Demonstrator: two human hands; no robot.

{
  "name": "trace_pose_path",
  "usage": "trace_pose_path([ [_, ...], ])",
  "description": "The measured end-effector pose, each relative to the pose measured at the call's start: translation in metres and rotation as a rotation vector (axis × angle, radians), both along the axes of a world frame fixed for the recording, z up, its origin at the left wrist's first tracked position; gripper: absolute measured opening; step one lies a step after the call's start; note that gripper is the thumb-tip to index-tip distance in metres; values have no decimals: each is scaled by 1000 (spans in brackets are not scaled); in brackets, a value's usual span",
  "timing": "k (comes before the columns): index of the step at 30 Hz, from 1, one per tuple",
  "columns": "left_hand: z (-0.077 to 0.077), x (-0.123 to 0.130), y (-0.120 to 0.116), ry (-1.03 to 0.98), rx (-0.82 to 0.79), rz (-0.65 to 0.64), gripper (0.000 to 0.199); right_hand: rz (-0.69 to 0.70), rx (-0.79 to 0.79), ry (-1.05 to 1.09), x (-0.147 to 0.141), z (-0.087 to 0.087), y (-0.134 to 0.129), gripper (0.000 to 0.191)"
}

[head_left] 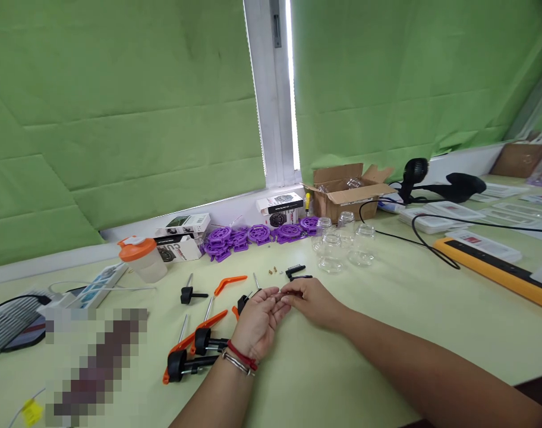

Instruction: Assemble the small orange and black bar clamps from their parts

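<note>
On the pale table [387, 321], from the left: one white power strip [102, 284]; one shaker bottle [148, 264] with an orange lid; two printed boxes [184, 248], one atop the other; four black knobs [177, 364] on dark or steel shafts; at least three orange levers [230, 283] among them; and, behind, at least five purple spoked wheels [259, 233]. Two more cartons [282, 204] stand behind the wheels, beside one yellow-handled screwdriver [307, 201]. Then come two small brass-coloured bits [270, 271], two slim black pieces [296, 270], four clear jars [331, 255], one open cardboard box [346, 199] and one long orange-yellow bar [498, 273].

The left hand [258, 324] is palm up, fingers together and slightly curled, a red bracelet [242, 353] and silver bangle at its wrist; one black knob sits just beside it. The right hand [315, 300] reaches across from the right, palm down, its thumb and fingertips drawn together at the left fingertips. Whether either grips a small part cannot be told; the meeting point is too small to read.

The lower left box shows large letters beginning "CU"; the other print is too small.
</note>
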State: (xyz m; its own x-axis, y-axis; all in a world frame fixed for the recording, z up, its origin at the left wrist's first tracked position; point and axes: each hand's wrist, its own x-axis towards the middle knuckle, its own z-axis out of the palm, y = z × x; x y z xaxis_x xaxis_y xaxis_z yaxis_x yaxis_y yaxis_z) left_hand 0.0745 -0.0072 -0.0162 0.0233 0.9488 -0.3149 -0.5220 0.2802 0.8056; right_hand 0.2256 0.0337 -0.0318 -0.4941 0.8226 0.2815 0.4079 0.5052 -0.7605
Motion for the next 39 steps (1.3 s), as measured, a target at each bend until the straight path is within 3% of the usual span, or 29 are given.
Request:
trace_pose_path([
  [6, -2, 1, 1, 0, -3, -3, 16, -46, 265, -181, -4, 10, -6, 21],
  [9, -1, 1, 1, 53, 6, 1, 16, -68, 250, -135, -5, 9, -4, 21],
  [11, -1, 0, 1, 163, 52, 9, 13, -77, 29, 3, -7, 3, -2, 19],
  [14, -4, -3, 3, 452, 193, 21, 14, -55, -488, 321, -11, -9, 1, 19],
  [16, -8, -4, 5, 627, 304, 18, 20, -2, -730, 519, -13, -14, 2, 22],
  [22, -13, -7, 9, 805, 459, -2, 28, 115, -958, 756, -12, -14, 1, 25],
  [28, -12, -9, 10, 908, 466, 32, 26, 110, -932, 698, -11, -15, 4, 23],
  [34, -6, -13, 6, 960, 468, 133, 33, -176, -557, 474, 3, 3, 44, 14],
  [39, -3, -16, 1, 971, 476, 130, 32, -301, -655, 580, 0, 17, 75, 5],
])
